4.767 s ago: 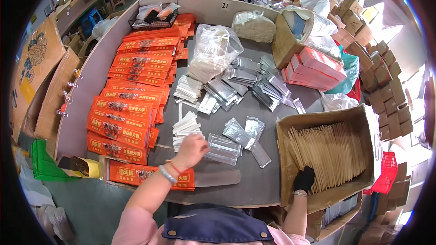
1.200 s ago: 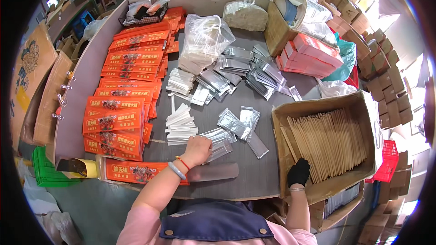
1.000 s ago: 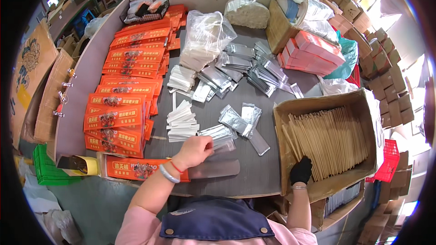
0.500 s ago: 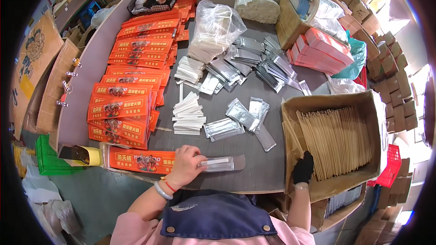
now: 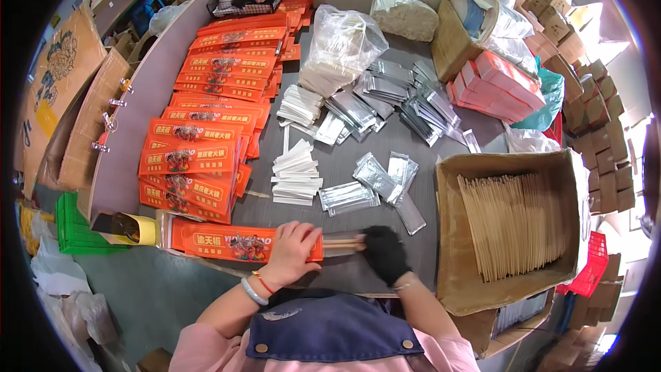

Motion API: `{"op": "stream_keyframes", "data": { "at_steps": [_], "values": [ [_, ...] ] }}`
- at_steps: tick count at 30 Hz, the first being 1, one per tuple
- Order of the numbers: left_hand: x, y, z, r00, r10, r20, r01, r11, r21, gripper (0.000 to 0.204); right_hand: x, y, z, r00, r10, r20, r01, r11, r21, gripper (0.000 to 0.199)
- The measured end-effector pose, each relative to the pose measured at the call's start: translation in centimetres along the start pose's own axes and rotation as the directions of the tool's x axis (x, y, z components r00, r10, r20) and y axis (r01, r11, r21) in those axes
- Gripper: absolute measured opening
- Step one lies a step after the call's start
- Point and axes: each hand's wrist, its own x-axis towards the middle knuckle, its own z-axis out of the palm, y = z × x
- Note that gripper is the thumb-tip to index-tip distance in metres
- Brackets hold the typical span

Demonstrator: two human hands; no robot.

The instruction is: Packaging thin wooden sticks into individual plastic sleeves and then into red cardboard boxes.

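Observation:
Near the front edge of the table lies a printed orange packet (image 5: 220, 241), lengthwise from left to right. My bare left hand (image 5: 292, 253) is closed over its right end, fingers curled down on the packet. My right hand (image 5: 385, 255), in a black glove, grips a pair of wooden chopsticks (image 5: 344, 242) by their right ends. The chopsticks point left at the packet's right end, close to my left fingers. Whether their tips are inside the packet is hidden by my left hand.
An open cardboard box (image 5: 447, 234) full of chopsticks stands at the right. Overlapping orange packets (image 5: 200, 158) cover the left side. White paper packets (image 5: 296, 176) and silvery sachets (image 5: 350, 197) lie mid-table. Farther back are a clear plastic bag (image 5: 341, 48) and pink-red boxes (image 5: 496, 89).
My right hand has moved left from the chopstick box to the packet, now with chopsticks in it. My left hand has let go of the clear strip and closed over the packet's right end.

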Motion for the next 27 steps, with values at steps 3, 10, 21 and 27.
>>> {"op": "stream_keyframes", "data": {
  "at_steps": [3, 10, 21, 27],
  "values": [
    [-0.1, -0.8, 1.0, 1.0, -0.023, 0.006, 0.023, 1.0, 0.006, 0.074, -1.5, 0.6, -1.1, 0.904, 0.424, 0.048, -0.425, 0.905, 0.006, 0.016],
    [0.9, -0.8, 1.2, 0.998, -0.008, 0.059, 0.009, 1.0, -0.028, 0.075, -1.2, -0.5, 1.6, 0.816, 0.578, -0.002, -0.562, 0.794, 0.23, 0.035],
    [2.5, 0.4, -2.2, 0.927, 0.214, 0.307, -0.274, 0.947, 0.166, 0.036, 1.1, -4.7, -0.7, 0.969, 0.124, 0.213, -0.084, 0.979, -0.186, 0.068],
    [6.6, -7.1, -11.7, 0.967, 0.193, -0.165, -0.128, 0.932, 0.338, 0.021, -0.3, -1.5, -4.0, 0.96, 0.264, -0.094, -0.277, 0.945, -0.172, 0.061]
  ]
}}
